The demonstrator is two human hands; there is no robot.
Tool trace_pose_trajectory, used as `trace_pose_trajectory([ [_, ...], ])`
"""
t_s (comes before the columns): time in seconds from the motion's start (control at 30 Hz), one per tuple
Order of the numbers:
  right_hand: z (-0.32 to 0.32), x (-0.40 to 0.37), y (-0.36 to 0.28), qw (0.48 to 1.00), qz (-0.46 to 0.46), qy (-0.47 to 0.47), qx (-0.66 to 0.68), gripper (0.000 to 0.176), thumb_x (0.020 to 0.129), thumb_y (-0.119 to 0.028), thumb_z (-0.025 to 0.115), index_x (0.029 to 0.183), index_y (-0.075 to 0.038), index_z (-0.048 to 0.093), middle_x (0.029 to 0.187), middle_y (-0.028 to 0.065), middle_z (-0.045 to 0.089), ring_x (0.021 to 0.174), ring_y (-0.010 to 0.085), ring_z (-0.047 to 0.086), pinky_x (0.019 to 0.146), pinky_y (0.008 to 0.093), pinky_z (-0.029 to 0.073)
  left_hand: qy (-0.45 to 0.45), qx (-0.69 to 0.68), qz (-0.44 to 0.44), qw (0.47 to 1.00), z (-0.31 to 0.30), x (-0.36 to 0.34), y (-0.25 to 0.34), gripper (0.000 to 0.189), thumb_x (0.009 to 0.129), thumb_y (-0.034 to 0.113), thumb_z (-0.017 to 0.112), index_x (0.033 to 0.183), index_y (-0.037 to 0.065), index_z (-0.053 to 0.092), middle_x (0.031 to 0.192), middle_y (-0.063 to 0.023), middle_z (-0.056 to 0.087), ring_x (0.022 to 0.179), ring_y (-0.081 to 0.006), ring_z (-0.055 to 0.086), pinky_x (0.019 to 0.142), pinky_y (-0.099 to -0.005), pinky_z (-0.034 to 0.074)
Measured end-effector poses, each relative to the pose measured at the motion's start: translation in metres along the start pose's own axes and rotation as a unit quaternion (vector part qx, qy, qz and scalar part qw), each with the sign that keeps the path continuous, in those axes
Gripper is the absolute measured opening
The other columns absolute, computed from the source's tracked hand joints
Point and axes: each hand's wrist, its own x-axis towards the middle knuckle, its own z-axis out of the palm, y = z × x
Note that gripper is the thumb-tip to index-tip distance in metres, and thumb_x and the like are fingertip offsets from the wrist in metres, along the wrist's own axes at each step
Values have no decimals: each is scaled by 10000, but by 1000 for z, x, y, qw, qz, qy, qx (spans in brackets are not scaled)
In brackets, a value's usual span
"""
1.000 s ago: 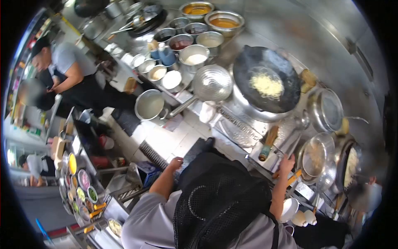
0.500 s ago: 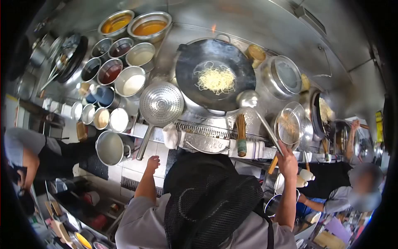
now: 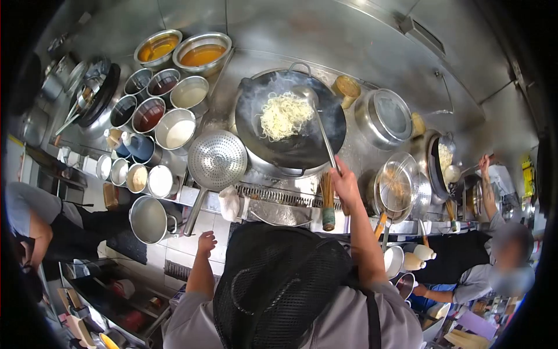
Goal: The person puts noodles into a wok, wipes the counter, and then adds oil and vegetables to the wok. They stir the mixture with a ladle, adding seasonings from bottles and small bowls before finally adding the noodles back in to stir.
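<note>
Right hand (image 3: 345, 183) closed round handle of ladle (image 3: 325, 137); ladle bowl ahead, beside noodles (image 3: 283, 118) in wok (image 3: 276, 153). Bamboo brush (image 3: 328, 202) just left of right hand. Left hand (image 3: 206, 243) empty, fingers half-curled, perforated strainer (image 3: 217, 160) ahead.

Black mesh cap (image 3: 282, 285); grey sleeves (image 3: 386, 317); black strap (image 3: 374, 320)

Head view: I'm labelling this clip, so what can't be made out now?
In the head view:
Inside round black wok, beneath pale noodles: hidden by them.
Palm of right hand on long steel ladle: hidden by the hand's back.
Face of grey-shirted co-worker at right: blurred.
Grey-shirted co-worker at left: partly cut off by dark edge.
</note>
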Motion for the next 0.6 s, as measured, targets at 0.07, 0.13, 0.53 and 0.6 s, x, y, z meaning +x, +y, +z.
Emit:
trace_pose_trajectory([
  [0.07, 3, 29, 15, 983, -158, 80, -56, 513, 952, -222, 608, 1434, -93, 486, 833, 113, 683, 674, 186, 635, 642, 353, 533, 16, 29, -20, 999, 7, -11, -4, 335, 892, 64, 565, 1227, 66, 578, 835, -59, 628, 643, -155, 614, 454, -248, 421],
  [0.13, 6, 45, 3, 966, -216, 107, -89, 487, 955, -221, 591, 1415, -95, 499, 1094, 204, 694, 965, 313, 684, 855, 405, 526, -50, 154, 97, 982, -13, 28, -53, 348, 886, 96, 565, 1230, 55, 590, 872, -64, 623, 642, -153, 614, 462, -245, 423],
  [0.53, -45, -24, 36, 917, -146, -62, -367, 524, 980, -289, 506, 1480, -391, 387, 1141, 168, 642, 982, 360, 668, 864, 470, 540, 201, 298, 484, 798, 87, -58, 83, 601, 872, 134, 703, 1374, -59, 434, 1234, -233, 556, 1047, -332, 563, 935, -440, 466],
  [0.6, -76, -40, 39, 894, -127, -63, -425, 572, 977, -206, 491, 1495, -408, 355, 1207, 150, 617, 982, 336, 673, 840, 442, 553, 153, 271, 472, 825, 86, -28, 86, 633, 869, 152, 715, 1385, -67, 421, 1237, -231, 560, 1053, -322, 568, 940, -431, 463],
])
